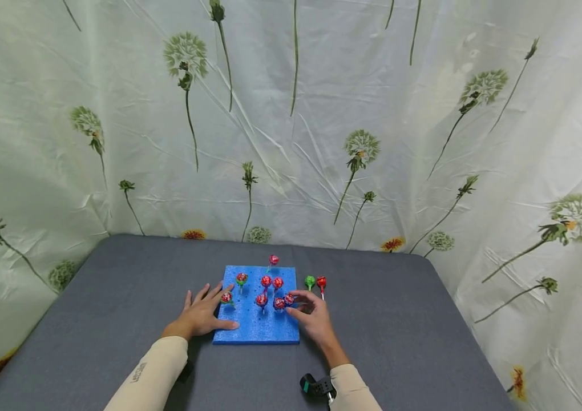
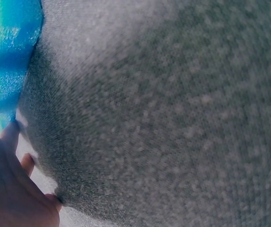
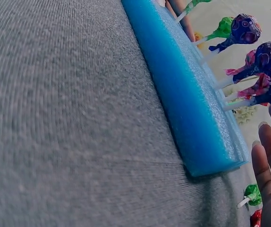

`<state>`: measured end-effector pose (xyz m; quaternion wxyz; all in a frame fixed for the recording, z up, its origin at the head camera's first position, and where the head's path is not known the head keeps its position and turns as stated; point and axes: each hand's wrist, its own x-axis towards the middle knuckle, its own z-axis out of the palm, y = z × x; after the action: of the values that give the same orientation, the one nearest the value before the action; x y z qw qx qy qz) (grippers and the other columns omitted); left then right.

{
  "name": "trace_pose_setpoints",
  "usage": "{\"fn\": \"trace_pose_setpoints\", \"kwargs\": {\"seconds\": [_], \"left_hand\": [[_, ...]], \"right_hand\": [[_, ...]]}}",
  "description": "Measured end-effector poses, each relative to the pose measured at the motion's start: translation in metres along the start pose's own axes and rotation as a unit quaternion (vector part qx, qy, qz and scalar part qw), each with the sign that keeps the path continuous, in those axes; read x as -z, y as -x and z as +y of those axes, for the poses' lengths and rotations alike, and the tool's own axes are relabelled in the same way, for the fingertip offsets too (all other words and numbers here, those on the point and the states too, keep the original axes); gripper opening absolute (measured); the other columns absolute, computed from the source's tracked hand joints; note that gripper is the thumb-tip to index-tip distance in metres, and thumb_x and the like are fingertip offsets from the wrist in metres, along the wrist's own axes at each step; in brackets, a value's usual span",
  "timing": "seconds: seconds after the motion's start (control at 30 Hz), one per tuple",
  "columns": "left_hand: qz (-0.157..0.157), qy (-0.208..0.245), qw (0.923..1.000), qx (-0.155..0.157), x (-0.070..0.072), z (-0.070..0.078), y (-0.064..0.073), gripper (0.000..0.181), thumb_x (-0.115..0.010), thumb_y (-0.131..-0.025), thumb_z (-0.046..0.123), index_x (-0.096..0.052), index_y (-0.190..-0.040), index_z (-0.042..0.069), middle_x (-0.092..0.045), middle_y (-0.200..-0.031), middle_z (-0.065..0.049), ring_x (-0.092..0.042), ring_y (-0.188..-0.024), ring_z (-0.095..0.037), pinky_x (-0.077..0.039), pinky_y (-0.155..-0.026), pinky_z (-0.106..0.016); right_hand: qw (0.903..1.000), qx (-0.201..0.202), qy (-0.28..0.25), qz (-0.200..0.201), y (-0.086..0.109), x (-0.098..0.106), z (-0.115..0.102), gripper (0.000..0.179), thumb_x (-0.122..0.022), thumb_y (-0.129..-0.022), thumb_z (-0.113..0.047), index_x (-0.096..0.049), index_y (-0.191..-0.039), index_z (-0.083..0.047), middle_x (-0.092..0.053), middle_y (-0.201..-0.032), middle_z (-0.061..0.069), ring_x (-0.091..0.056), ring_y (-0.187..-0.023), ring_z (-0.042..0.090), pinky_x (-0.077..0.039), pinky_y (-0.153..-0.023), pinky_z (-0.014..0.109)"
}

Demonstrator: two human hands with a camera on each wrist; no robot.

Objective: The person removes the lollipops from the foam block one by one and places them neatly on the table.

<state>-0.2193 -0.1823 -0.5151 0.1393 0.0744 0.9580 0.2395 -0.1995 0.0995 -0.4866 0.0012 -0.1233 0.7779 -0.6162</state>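
A blue foam board point(image 1: 255, 331) lies flat with several wrapped lollipops standing in it on their sticks. My left hand point(image 1: 201, 317) rests at the board's left edge, fingers spread, near a red-and-green lollipop point(image 1: 226, 297). At the right side, my right hand point(image 1: 316, 322) pinches a lollipop point(image 1: 289, 298) by its wrapped head between thumb and fingers. Its stick meets the foam in the right wrist view, where the wrapper looks dark blue. Another blue-wrapped lollipop point(image 1: 278, 304) stands right beside it.
A green lollipop point(image 1: 310, 281) and a red lollipop point(image 1: 322, 282) lie on the grey cloth-covered table point(image 1: 383, 342) to the right of the board. Behind the table hangs a pale curtain point(image 1: 291, 171) printed with dandelions. A dark strap point(image 1: 316, 386) shows at the right wrist.
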Motion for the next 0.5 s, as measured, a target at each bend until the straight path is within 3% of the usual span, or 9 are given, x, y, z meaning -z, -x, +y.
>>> {"fn": "trace_pose_setpoints", "kwargs": {"seconds": [0.27,0.5], "left_hand": [[0.006,0.007,0.9999,-0.007,-0.0045,0.0015,0.0004,0.105,-0.071,-0.069,0.068,-0.029,-0.153,0.020,-0.022,-0.157,-0.019,-0.009,-0.142,-0.048,0.007,-0.108,-0.069],[0.009,0.006,0.9999,-0.005,0.0013,-0.0020,0.0022,0.105,-0.071,-0.070,0.069,-0.029,-0.153,0.019,-0.022,-0.157,-0.020,-0.009,-0.142,-0.048,0.008,-0.108,-0.068]], "right_hand": [[0.9997,0.001,-0.016,0.019,-0.0024,-0.0009,0.0082,0.028,-0.071,-0.084,0.004,-0.062,-0.110,0.007,-0.065,-0.110,0.021,-0.062,-0.098,0.026,-0.050,-0.081,0.023],[0.9996,-0.010,-0.025,0.008,-0.0065,-0.0051,0.0076,0.029,-0.070,-0.085,0.001,-0.061,-0.112,0.007,-0.064,-0.111,0.022,-0.062,-0.100,0.029,-0.049,-0.080,0.022]]}}
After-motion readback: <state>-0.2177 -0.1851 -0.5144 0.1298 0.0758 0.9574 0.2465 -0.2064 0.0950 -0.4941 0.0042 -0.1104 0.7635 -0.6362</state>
